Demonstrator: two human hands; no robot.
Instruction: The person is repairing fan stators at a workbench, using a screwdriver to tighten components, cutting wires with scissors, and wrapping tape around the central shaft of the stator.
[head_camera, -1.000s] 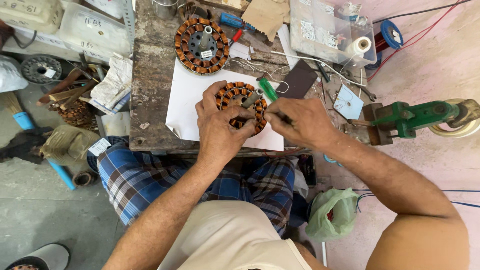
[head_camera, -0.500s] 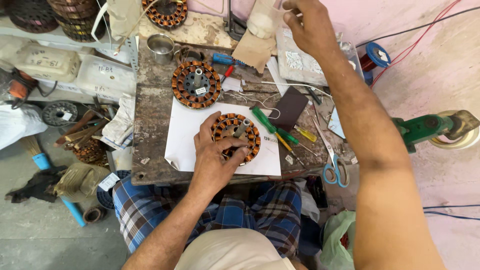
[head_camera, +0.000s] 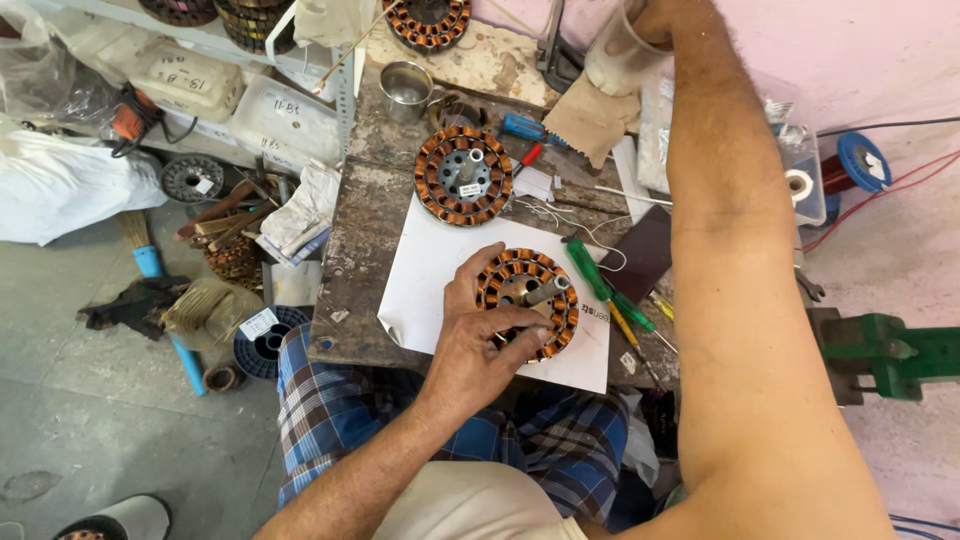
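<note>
A round stator with copper windings (head_camera: 540, 285) lies on a white sheet of paper (head_camera: 430, 275) on the worn wooden bench (head_camera: 350, 250). My left hand (head_camera: 480, 335) rests on the stator's near side and holds it by the rim. My right hand (head_camera: 650, 20) is stretched far across the bench and grips a clear plastic cup (head_camera: 615, 60) at the top of the view. A second wound stator (head_camera: 464, 176) sits just beyond the paper. Green-handled screwdrivers (head_camera: 600, 290) lie to the right of the held stator.
A small steel cup (head_camera: 405, 85) and a third stator (head_camera: 428, 20) stand at the back. Clear plastic boxes (head_camera: 800, 170), a blue wire spool (head_camera: 862, 160) and a green vise (head_camera: 890, 350) are on the right. Shelves with labelled tubs (head_camera: 280, 115) and scrap fill the left.
My right arm left the stator and reached to the back of the bench, where it now grips the plastic cup. My left hand stayed on the stator. The view tilted forward.
</note>
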